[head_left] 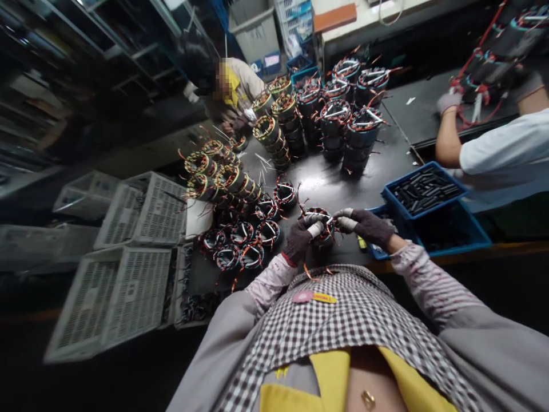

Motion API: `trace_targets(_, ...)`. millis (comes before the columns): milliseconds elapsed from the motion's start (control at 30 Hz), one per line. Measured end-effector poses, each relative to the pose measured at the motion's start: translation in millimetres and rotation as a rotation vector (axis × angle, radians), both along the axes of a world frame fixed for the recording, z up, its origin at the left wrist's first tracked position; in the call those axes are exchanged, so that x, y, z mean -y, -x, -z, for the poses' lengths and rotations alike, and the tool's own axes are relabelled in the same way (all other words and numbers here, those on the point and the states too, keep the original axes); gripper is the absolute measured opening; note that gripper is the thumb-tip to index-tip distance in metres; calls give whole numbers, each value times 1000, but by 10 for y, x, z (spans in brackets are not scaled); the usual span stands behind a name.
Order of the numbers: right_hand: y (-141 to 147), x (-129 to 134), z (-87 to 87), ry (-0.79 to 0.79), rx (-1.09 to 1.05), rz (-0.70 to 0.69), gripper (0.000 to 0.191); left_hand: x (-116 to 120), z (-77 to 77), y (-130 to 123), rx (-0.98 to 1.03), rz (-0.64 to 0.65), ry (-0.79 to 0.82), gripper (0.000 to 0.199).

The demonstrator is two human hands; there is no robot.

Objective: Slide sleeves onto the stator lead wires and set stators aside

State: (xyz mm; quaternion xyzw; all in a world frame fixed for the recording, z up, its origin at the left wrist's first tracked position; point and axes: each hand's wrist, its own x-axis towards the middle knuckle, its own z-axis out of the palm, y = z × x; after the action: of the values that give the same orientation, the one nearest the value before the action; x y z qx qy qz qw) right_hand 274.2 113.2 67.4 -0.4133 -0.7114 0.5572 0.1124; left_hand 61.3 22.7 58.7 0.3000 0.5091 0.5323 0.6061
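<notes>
A dark ring-shaped motor stator [322, 239], with orange, white and blue wires round its rim, sits on the table edge in front of me. My left hand [301, 236], in a dark glove with pale fingertips, is closed on the stator's left side, the thumb over the rim. At the right of the rim, my right hand [366, 225], gloved alike, pinches with thumb and fingers together. What lies between those fingertips is too small to make out; wire ends show close by. Several similar wired stators [251, 254] stand to the left of my left hand.
Tall stacks of stators [360, 137] rise toward the back. Blue bins [454, 237] stand at right, one with black sleeve-like pieces [422, 190]. Pale plastic crates [111, 297] are at left. A co-worker's hand [242, 121] is across the table; another person's arm [450, 131] reaches in at right.
</notes>
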Motion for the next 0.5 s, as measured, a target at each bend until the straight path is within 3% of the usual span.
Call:
trace_targets(167, 173, -258, -337, 35, 339, -213, 25, -2, -11, 0, 10, -59, 34, 48)
trace_targets(267, 323, -124, -481, -231, 595, -275, 22, -16, 13, 2, 44, -77, 45, 48)
trace_targets(367, 260, 81, -443, -510, 661, -294, 29, -22, 39, 2, 74, -91, 61, 49)
trace_targets(500, -59, 97, -238, -497, 602, -238, 43, -9, 83, -19, 69, -130, 38, 47)
